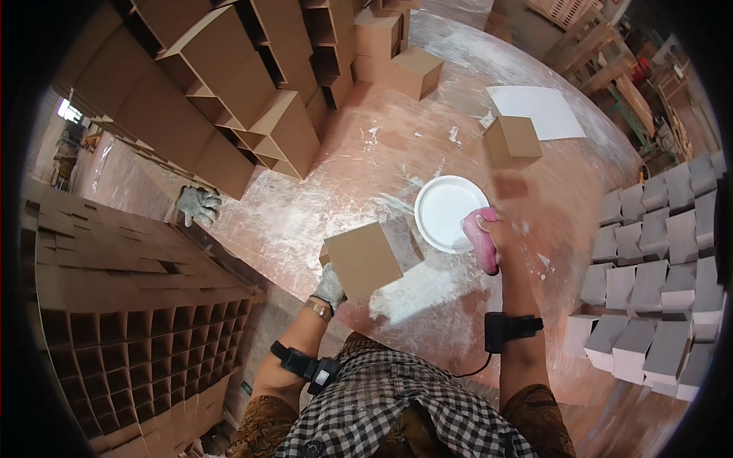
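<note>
Right now your left hand (330, 288), in a grey work glove, grips the near lower corner of a small brown cardboard box (362, 259), fingers clamped on it and holding it up over the dusty reddish desk (382, 153). Your right hand (483, 238) wears a pink glove smeared with white; it sits at the right rim of a round white bowl of white paste (447, 212), which stands on the desk just right of the box. Whether those pink fingers are apart or together, you cannot tell from this angle; they look curled down toward the rim.

Both your forearms carry black wrist straps. A spare grey glove (198, 204) lies on the desk edge well to your left. Beyond the bowl stands another brown cardboard cube (511, 140), just beside a flat white sheet (536, 111). Further back sits a bigger brown box (416, 71). On your far left, open brown cardboard boxes are stacked high (221, 99), and below them a brown cardboard divider grid (145, 336) fills the corner. On your right, rows of grey-white coated boxes (657, 267) are lined up close together.
</note>
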`<state>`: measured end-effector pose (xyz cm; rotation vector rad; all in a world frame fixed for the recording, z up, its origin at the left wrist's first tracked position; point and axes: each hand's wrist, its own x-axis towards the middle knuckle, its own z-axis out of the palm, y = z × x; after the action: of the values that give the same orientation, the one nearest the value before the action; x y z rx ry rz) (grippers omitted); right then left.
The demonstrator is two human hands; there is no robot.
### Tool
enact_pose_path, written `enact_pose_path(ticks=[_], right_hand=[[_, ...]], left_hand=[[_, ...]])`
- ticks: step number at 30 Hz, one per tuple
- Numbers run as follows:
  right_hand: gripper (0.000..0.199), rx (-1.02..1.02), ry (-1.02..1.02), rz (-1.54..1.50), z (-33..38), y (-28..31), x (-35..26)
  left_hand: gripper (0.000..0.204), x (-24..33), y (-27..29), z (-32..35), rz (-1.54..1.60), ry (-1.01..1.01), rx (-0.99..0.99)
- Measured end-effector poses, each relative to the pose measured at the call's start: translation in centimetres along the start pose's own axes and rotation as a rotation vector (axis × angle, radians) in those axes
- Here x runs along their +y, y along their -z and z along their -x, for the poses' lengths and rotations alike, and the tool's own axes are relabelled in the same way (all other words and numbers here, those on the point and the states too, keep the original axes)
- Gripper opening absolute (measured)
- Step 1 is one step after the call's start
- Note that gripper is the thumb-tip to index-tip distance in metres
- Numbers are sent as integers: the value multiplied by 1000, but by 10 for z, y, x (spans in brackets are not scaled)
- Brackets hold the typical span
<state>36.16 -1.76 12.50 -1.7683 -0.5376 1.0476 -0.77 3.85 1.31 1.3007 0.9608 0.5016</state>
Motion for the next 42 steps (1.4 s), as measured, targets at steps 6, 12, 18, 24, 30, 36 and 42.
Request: enact_pose_path(ticks=[6, 12, 18, 24, 30, 36, 42], right_hand=[[22, -140, -58, -155, -2, 1, -9], [18, -51, 109, 353, 16, -19, -20], [21, 86, 379, 544, 64, -20, 14], [29, -56, 579, 178, 97, -46, 13], [32, -201, 774, 602, 135, -115, -28], [28, -14, 788, 654, 102, -163, -41], [22, -127, 771, 582, 156, -146, -17]], left_hand=[[36, 39, 1, -16, -864, -286, 1], [37, 56, 0, -15, -810, -154, -44], [37, 74, -2, -9, -826, -16, -56], [37, 44, 4, -8, -779, -210, -61], [39, 73, -3, -5, -791, -124, -149], [41, 56, 0, -3, -672, -213, -186], [43, 73, -1, -3, -727, -88, -208]])
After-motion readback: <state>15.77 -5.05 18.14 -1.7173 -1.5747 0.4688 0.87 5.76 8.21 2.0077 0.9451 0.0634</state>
